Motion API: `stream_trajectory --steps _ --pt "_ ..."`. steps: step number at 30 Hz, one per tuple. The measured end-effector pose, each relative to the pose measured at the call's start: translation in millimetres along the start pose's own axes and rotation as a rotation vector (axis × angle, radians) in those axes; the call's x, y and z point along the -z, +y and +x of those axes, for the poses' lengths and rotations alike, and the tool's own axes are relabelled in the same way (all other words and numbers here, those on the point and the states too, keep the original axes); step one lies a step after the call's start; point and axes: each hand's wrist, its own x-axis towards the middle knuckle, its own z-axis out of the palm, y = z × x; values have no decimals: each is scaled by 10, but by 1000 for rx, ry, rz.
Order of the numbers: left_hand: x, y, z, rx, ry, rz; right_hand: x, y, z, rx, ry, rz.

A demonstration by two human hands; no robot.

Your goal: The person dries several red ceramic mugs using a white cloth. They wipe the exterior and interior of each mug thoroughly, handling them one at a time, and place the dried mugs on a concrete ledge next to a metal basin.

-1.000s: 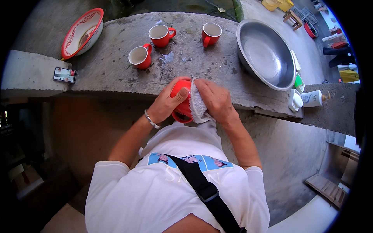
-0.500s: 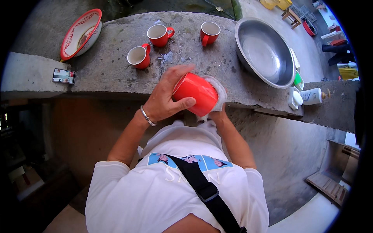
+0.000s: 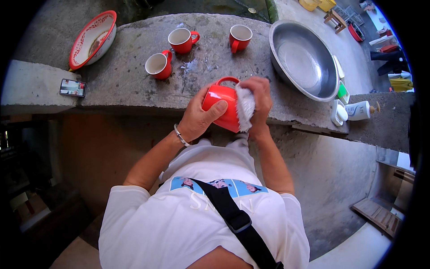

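My left hand (image 3: 198, 115) grips a red mug (image 3: 222, 105) from its left side, thumb laid across the outside, above the near edge of the concrete slab. The mug lies tilted, its handle pointing away from me. Against its right end my right hand (image 3: 260, 104) presses a fluffy white cloth (image 3: 245, 106), fingers closed around it. That end of the mug is covered by the cloth. Beyond my hands stand three more red mugs with white insides: one at the left (image 3: 159, 66), one in the middle (image 3: 182, 41) and one farther right (image 3: 240, 38).
A large metal basin (image 3: 304, 60) sits right of the mugs, a red-rimmed enamel basin (image 3: 93, 40) far left. A phone (image 3: 73, 88) lies at the left ledge. Near the right edge are a white soap dish (image 3: 339, 113), a white bottle (image 3: 358, 110) and a green-and-white brush (image 3: 343, 93).
The mug has turned so its handle now shows at the far side. My right hand has come up from behind the mug to its right end with the cloth.
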Motion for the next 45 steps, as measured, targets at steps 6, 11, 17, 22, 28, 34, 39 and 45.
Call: stream_trajectory --steps 6,11,17,22,28,34,39,45 --pt "70 -84 72 -409 -68 414 -267 219 -520 -788 145 1072" --pt "91 87 7 -20 -169 -8 -34 227 -383 -773 -166 776" --pt "128 322 14 -3 -253 368 243 185 109 -150 -707 311" --pt "205 291 32 -55 -389 651 224 20 228 162 -909 -28" --pt "255 64 -16 58 -217 352 178 407 91 -249 -722 483" --pt "261 -213 7 198 208 -230 406 943 -468 -311 -187 461" --pt "43 -347 133 145 305 -497 261 369 -520 -338 -161 3" --pt "-249 -349 49 124 185 -440 -148 30 -222 -41 54 -134"
